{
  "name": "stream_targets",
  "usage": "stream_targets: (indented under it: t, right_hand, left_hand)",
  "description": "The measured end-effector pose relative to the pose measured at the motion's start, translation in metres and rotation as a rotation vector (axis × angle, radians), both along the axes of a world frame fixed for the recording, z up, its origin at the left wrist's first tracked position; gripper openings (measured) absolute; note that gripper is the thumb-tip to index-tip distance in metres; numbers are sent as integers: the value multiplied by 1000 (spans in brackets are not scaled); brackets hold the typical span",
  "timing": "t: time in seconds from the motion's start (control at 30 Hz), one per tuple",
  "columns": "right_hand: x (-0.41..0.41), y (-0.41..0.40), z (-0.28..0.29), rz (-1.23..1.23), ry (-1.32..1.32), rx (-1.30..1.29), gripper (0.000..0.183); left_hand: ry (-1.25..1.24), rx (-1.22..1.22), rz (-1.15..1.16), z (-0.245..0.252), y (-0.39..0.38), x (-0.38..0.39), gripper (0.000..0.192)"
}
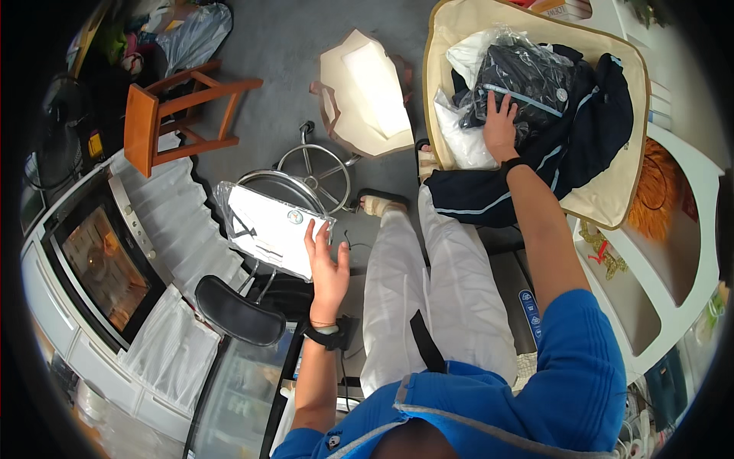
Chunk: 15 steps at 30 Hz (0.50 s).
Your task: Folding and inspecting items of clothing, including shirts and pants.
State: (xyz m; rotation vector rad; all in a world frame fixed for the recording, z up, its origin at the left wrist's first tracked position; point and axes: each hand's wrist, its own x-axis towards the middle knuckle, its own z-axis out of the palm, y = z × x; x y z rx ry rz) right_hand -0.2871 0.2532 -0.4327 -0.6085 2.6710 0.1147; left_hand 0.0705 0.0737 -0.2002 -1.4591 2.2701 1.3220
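Observation:
My left hand [328,268] is at the right edge of a flat white garment in a clear plastic bag [269,229], fingers apart; whether it touches the bag is unclear. The bag lies on a round stool with a chrome rim. My right hand [501,127] rests with spread fingers on a dark folded item in clear plastic [524,80], which has a light blue stripe. That item lies in a large cream fabric container [602,209] with brown edging. Around it are white items in plastic [467,137] and a navy garment with light stripes [596,132], part of which hangs over the near edge.
An open paper bag with a pale inside [335,69] stands on the grey floor, ahead of the chrome wheeled stool base [315,178]. At left are an orange-brown wooden stool [143,132] and a built-in oven [103,258]. White curved shelves [659,287] stand at right.

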Motion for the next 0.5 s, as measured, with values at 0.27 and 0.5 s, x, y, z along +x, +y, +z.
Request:
stream_targets:
  t: [0.27, 0.5]
  right_hand:
    - [-49, 39, 66, -97, -14, -567, 63]
    - [-67, 62, 221, -194, -88, -1011, 57]
  left_hand:
    - [51, -19, -68, 7, 11, -9, 44]
    - [117, 14, 22, 10, 3, -4, 44]
